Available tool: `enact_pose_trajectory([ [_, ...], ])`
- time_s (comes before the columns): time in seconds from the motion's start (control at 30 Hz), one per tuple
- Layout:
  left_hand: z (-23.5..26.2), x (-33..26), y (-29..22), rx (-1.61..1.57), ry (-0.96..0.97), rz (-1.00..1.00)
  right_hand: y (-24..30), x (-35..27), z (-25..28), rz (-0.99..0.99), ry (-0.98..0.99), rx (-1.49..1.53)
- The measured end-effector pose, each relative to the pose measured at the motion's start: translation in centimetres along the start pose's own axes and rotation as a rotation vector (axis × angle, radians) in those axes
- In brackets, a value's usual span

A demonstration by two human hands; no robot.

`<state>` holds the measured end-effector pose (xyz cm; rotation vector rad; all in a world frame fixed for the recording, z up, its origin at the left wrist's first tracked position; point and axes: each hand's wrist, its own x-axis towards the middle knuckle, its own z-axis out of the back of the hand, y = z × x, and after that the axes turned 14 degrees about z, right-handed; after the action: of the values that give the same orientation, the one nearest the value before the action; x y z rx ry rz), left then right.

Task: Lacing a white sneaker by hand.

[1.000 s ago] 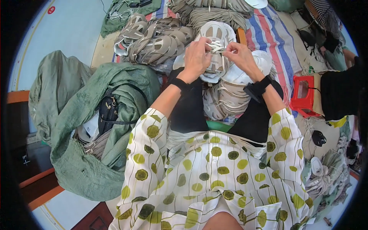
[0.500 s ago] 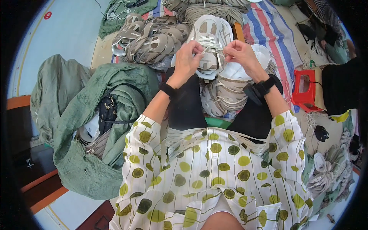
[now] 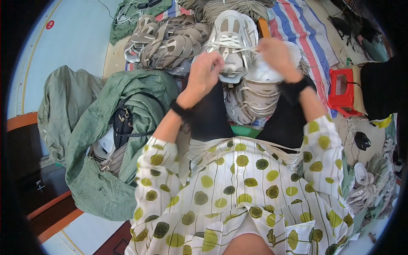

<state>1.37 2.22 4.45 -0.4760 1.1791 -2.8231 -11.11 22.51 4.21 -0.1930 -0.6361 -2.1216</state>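
Observation:
A pale grey sneaker (image 3: 233, 32) rests on my knees, toe pointing away. My left hand (image 3: 205, 74) is closed at the near left side of it, pinching a white lace (image 3: 231, 44) that runs across the shoe. My right hand (image 3: 276, 55) grips the other end of that lace at the shoe's right side. Both wrists wear dark bands. A bundle of loose white laces (image 3: 221, 146) lies across my lap.
A heap of grey-brown sneakers (image 3: 168, 40) lies ahead to the left, more shoes (image 3: 250, 100) between my knees. A green sack (image 3: 106, 170) with a black bag (image 3: 123, 123) sits at my left. A red stool (image 3: 342, 91) and another person's dark sleeve (image 3: 378, 85) are on the right.
Both hands have drawn apart and nearer to me, pulling the lace taut across the sneaker. The sneaker has shifted slightly with them.

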Motion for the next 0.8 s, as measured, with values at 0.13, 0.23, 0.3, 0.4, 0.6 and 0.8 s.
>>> enact_pose_trajectory([
  [0.13, 3.3, -3.0, -1.2, 0.056, 0.206, 0.153, -7.3, -3.8, 10.1, -0.385, 0.049, 0.468],
  [0.23, 3.2, -1.3, -0.7, -0.075, 0.308, 0.205, -1.3, -4.6, 10.2, -0.375, -0.009, 0.802],
  [0.3, 1.7, 1.5, -1.7, -0.346, 0.165, 0.396, 2.0, -4.2, 9.6, -0.212, -0.034, 0.805],
  [0.4, -1.5, 5.4, -0.2, -0.243, -0.117, 0.228, 4.8, -4.1, 8.3, -0.084, -0.013, 1.011],
  [0.6, -3.0, 6.9, 0.2, 0.492, -0.129, -0.201, 6.0, -5.2, 7.4, -0.239, 0.141, 1.25],
  [0.8, -2.2, 6.1, 0.0, 0.743, -0.132, -0.26, 2.3, -11.7, 11.6, -0.432, 0.097, 0.757],
])
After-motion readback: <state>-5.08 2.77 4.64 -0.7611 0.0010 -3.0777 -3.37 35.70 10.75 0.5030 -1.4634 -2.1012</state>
